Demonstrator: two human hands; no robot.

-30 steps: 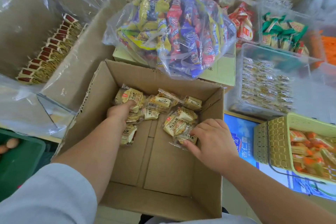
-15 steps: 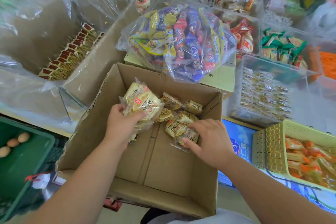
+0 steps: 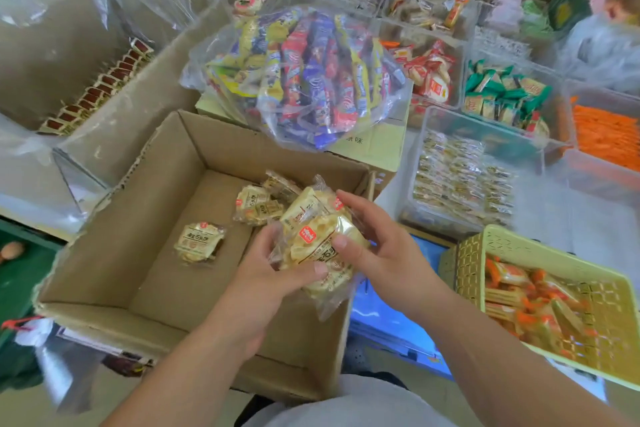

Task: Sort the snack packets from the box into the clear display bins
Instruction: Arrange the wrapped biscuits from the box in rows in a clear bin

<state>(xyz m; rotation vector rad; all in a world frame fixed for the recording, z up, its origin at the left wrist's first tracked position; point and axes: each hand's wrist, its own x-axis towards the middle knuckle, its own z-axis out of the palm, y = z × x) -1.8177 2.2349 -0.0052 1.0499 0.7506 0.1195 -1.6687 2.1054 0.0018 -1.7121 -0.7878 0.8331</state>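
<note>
While both hands meet over the cardboard box (image 3: 114, 274), a bundle of yellow snack packets (image 3: 313, 246) is pressed between them above the box's right-hand side. The left hand (image 3: 270, 274) cups the bundle from below with its thumb laid across the front, and the right hand (image 3: 374, 246) closes on it from the far side, fingers (image 3: 349, 204) curled over the top wrapper. Gathering several at once, rather than one at a time, looks like the reason for the two-handed hold: loose slippery wrappers would slide out of a single grip.

Still lying in the box are a lone packet (image 3: 200, 242) on its floor, left of the hands, and a small cluster (image 3: 258, 204) against its far wall. So the box is nearly cleared, by my reckoning.

Just right of the box stands a clear bin (image 3: 419, 156) of similar pale packets, probably the destination. Beyond the box rests a bulging plastic bag of mixed bars (image 3: 304, 80); nearer the person on the right sits a yellow basket (image 3: 467, 263). More bins and cartons crowd every side, like a shop stockroom.
</note>
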